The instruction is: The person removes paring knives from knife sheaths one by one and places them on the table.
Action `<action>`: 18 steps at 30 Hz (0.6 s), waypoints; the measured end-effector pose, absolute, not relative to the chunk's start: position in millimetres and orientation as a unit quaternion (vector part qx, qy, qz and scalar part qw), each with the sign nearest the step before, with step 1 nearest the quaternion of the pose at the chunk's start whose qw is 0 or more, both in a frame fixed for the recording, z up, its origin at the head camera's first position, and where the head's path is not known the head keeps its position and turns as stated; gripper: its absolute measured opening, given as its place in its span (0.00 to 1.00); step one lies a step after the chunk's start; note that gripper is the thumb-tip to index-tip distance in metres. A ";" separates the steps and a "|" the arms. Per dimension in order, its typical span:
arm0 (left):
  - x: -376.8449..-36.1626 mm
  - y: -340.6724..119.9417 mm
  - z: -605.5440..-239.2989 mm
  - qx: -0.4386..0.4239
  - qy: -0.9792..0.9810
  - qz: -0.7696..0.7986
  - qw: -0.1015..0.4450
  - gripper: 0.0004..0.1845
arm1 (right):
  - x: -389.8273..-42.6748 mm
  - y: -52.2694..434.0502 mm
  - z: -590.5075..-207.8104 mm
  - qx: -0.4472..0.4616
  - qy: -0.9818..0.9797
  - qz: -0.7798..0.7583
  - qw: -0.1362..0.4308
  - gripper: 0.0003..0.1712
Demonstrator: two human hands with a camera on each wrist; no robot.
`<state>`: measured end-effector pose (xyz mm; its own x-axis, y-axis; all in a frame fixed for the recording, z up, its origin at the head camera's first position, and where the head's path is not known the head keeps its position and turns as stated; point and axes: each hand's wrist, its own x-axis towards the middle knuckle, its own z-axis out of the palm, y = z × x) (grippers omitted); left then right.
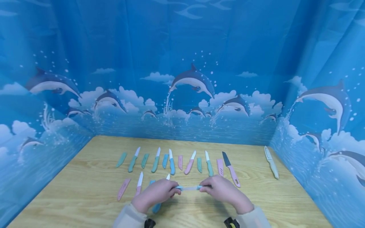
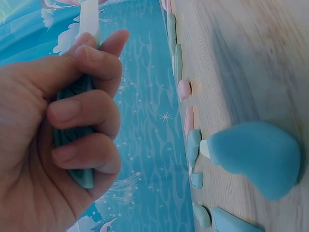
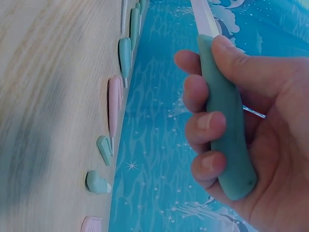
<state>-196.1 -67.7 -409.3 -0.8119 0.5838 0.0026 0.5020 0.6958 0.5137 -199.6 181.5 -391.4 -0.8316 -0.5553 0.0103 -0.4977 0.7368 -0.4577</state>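
Observation:
Low over the wooden table (image 1: pixel 85 196), near its front edge, my two hands hold one small knife between them. My right hand (image 1: pixel 223 190) grips its teal handle (image 3: pixel 227 125), fingers curled round it. The white blade (image 1: pixel 189 188) runs left from that handle towards my left hand (image 1: pixel 156 193). That hand's fingers are curled round a teal sheath (image 2: pixel 86 178), and the white blade (image 2: pixel 90 19) sticks out of its top. A blue knife (image 1: pixel 156 207) lies on the table under my left hand, its handle (image 2: pixel 253 162) close by.
Several small knives and loose sheaths lie in a row across the table's middle, among them a teal knife (image 1: pixel 133 163) and a dark-bladed pink knife (image 1: pixel 231 169). A sheathed pale green knife (image 1: pixel 271 166) lies far right. A pink sheath (image 1: pixel 123 189) lies front left. Blue dolphin curtains wall three sides.

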 end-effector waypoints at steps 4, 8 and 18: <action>-196.5 -70.5 -409.1 0.298 0.916 0.257 0.077 0.13 | -199.6 182.3 -390.0 -0.272 0.931 -0.232 0.068 0.10; -197.8 -73.3 -408.7 0.291 0.917 0.259 0.081 0.16 | -199.7 185.0 -388.6 -0.255 0.936 -0.233 0.070 0.11; -199.0 -72.8 -409.9 0.270 0.917 0.278 0.100 0.14 | -198.7 191.7 -386.3 -0.241 0.942 -0.230 0.038 0.12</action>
<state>-199.0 -72.8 -409.9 -0.8345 0.5499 -0.0342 0.4383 0.7004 0.5633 -198.7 191.7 -386.3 -0.8812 -0.4712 0.0395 -0.4362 0.7778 -0.4525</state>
